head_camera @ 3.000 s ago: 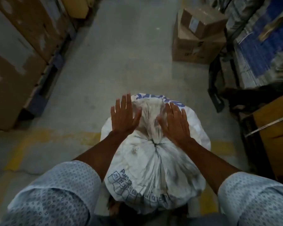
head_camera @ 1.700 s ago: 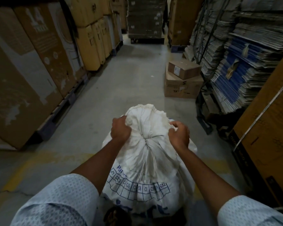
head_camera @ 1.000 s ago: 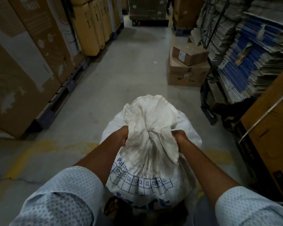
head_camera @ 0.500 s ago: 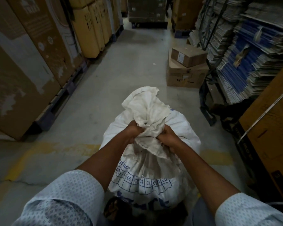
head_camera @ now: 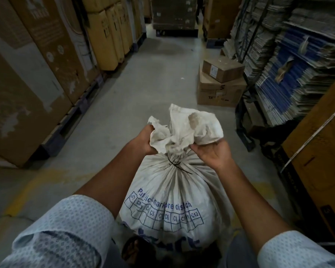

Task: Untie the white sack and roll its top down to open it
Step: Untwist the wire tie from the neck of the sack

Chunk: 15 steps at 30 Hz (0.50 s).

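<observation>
White sack (head_camera: 174, 190), standing upright: black tie (head_camera: 175, 163) cinching neck just below left hand (head_camera: 145, 141) and right hand (head_camera: 213, 153), both clutching the bunched top.

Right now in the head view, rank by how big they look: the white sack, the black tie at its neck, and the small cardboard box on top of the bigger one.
1. white sack (closest)
2. small cardboard box (farther)
3. black tie

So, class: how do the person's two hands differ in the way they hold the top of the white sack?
The left hand is closed around the bunched cloth; the right hand is looser, palm up beneath it. The left hand sits slightly higher than the right hand. Both hold the white sack above its black tie.
</observation>
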Available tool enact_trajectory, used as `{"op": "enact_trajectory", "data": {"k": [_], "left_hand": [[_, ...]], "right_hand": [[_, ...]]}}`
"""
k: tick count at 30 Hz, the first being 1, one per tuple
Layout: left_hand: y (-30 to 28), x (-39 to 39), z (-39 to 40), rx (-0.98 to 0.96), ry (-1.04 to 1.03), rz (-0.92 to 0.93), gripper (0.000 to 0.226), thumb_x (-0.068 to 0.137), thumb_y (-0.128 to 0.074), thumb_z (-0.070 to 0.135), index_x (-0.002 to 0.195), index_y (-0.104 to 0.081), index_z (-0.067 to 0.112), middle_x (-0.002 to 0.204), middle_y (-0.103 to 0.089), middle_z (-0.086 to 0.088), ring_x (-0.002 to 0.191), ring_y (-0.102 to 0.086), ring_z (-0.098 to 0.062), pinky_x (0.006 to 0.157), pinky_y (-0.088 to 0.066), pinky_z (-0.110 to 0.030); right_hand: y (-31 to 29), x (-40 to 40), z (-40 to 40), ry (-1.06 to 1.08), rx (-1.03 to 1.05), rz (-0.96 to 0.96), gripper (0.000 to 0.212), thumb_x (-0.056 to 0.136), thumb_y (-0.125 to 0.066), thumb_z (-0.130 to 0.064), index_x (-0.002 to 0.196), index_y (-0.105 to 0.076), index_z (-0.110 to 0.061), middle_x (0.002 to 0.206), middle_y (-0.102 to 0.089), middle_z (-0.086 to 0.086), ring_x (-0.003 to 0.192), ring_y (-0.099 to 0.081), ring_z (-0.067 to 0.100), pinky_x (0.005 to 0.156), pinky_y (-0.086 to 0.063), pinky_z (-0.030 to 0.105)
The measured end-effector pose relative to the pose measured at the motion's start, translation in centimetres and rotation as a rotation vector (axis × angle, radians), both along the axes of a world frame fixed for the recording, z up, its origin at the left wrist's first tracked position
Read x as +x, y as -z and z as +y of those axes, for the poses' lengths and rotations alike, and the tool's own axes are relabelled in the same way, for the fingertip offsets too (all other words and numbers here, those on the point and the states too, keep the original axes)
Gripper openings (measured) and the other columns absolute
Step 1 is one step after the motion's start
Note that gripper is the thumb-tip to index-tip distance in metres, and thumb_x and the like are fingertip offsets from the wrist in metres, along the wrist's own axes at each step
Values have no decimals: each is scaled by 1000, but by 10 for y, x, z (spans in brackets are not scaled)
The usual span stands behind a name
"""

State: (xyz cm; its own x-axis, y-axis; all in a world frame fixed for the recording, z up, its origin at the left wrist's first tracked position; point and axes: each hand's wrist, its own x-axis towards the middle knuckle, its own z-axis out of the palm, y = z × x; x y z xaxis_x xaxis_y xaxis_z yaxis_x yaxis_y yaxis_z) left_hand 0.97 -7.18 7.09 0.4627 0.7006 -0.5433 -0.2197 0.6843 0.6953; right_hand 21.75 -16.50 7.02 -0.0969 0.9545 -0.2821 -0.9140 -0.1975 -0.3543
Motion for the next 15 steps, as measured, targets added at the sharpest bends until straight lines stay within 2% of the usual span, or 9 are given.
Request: {"op": "enact_trajectory", "data": {"k": [2, 4, 5, 7, 9, 11, 13, 14, 15], "left_hand": [[4, 1, 1, -109, -124, -195, 25, 91, -42, 29, 90, -58, 9, 93, -64, -12, 82, -66, -31, 73, -54, -38], [7, 5, 0, -137, -246, -312, 39, 93, -37, 26, 107, -65, 2, 116, -68, -21, 105, -67, -38, 86, -57, -52], [8, 7, -1, -140, -278, -349, 41, 93, -37, 26, 112, -65, 2, 120, -67, -21, 113, -64, -39, 88, -56, -56], [13, 15, -2, -94, -309, -264, 36, 96, -36, 20, 110, -65, 3, 109, -70, -17, 104, -68, -32, 82, -59, -48], [20, 22, -3, -23, -223, -207, 32, 98, -37, 8, 111, -65, 2, 103, -72, -15, 88, -71, -26, 72, -63, -37], [32, 29, -5, 98, -117, -30, 28, 95, -49, 2, 117, -66, 1, 111, -71, -18, 89, -72, -26, 74, -63, -37], [42, 34, -8, 208, -115, 280, 21, 89, -66, 6, 110, -64, 5, 102, -71, -19, 75, -72, -24, 66, -62, -35], [47, 35, -8, 244, -149, 448, 24, 85, -73, 13, 105, -60, 10, 96, -68, -15, 67, -68, -22, 59, -61, -34], [52, 36, -8, 289, -197, 630, 33, 78, -78, 23, 101, -56, 15, 93, -65, -9, 65, -65, -22, 57, -60, -34]], "right_hand": [[21, 1, -2, 96, 59, 77, 67, 75, -72, -13, 139, -52, -7, 137, -57, 24, 126, -52, 47, 108, -35, 64], [37, 2, -3, 118, 110, 212, 74, 69, -80, -10, 138, -54, -5, 142, -52, 23, 134, -42, 46, 115, -23, 63], [43, 0, -4, 115, 87, 244, 67, 71, -78, -9, 134, -57, -1, 141, -53, 25, 134, -42, 47, 115, -26, 61], [54, -4, -3, 74, -3, 197, 43, 82, -64, -4, 123, -59, 8, 132, -58, 31, 124, -54, 44, 106, -45, 52], [57, -11, 5, 32, -126, -125, 32, 84, -65, -14, 111, -59, 3, 112, -68, 24, 94, -72, 30, 81, -59, 35], [61, -17, 16, -10, -211, -488, 46, 74, -78, -32, 112, -63, -9, 91, -66, 11, 69, -69, 20, 69, -56, 31], [68, -24, 23, 35, -319, -693, 49, 71, -86, -35, 109, -68, -10, 86, -66, 11, 71, -62, 24, 75, -57, 43], [72, -25, 27, 95, -385, -750, 45, 72, -86, -35, 105, -69, -9, 84, -66, 11, 72, -60, 26, 74, -57, 47], [75, -27, 32, 140, -430, -778, 39, 75, -85, -34, 99, -68, -10, 79, -66, 10, 68, -61, 25, 67, -57, 45]]}}
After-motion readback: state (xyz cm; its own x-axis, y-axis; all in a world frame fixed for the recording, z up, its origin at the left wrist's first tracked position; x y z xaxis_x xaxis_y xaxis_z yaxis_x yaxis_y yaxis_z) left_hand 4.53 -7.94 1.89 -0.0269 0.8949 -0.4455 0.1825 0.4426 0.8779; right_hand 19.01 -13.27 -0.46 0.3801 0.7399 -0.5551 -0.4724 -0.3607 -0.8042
